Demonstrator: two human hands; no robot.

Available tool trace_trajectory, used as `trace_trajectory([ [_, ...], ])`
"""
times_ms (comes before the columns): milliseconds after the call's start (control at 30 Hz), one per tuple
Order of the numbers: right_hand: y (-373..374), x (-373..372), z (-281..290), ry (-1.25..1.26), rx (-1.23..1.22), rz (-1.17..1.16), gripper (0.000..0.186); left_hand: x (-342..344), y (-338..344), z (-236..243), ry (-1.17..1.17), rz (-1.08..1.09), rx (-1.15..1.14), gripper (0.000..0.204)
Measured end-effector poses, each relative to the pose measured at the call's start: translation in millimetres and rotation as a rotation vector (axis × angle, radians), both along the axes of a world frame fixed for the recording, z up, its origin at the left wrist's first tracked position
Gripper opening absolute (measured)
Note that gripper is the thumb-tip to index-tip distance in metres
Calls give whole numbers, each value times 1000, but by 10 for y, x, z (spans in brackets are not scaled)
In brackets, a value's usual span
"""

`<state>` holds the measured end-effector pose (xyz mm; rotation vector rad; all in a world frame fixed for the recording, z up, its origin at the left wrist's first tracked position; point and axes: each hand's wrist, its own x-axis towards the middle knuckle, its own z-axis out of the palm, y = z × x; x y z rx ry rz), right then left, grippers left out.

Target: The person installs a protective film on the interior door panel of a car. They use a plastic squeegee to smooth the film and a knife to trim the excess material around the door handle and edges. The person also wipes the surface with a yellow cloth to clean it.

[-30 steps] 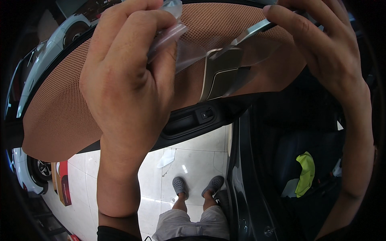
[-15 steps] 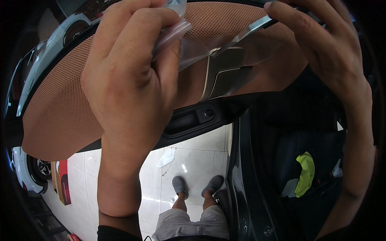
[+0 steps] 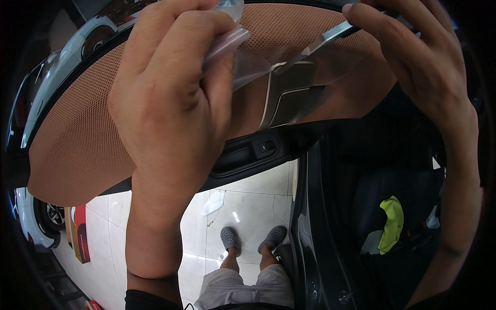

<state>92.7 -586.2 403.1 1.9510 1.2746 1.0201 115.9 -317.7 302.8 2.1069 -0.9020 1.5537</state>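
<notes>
My left hand (image 3: pixel 170 88) pinches crumpled clear plastic film (image 3: pixel 227 46), which stretches rightward over a tan perforated panel (image 3: pixel 77 134) on the car door. At upper right my right hand (image 3: pixel 418 62) grips a slim silver utility knife (image 3: pixel 328 36), its blade pointing down-left at the film, by the top corner of a dark plate with pale metal edging (image 3: pixel 289 77) set into the panel. Whether the blade tip touches the film or plate I cannot tell. My left fingertips are partly hidden by the film.
Below the panel are a black door handle recess (image 3: pixel 248 155) and tiled floor (image 3: pixel 268 206). The dark car body (image 3: pixel 320 232) and seat with a yellow-green cloth (image 3: pixel 390 225) are at right. A white car (image 3: pixel 88 39), a red-and-brown box (image 3: pixel 77 232) and my feet also show.
My left hand has shifted slightly right with the film. My right hand and the knife have moved very little.
</notes>
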Motion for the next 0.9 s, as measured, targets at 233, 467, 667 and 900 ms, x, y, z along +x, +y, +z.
trace_trajectory([
  [233, -2, 6, -7, 7, 5, -9, 35, -6, 25, 21, 5, -9, 14, 11],
  [467, -23, -3, 0, 15, 5, -23, 35, -11, 28, 27, 2, 17, 34, 11],
  [667, -35, -9, -14, 22, 10, -34, 36, 16, 98, 41, 25, 13, 75, 11],
  [900, -39, -7, -8, 31, 18, -45, 37, 17, 32, 28, -36, 20, 37, 11],
])
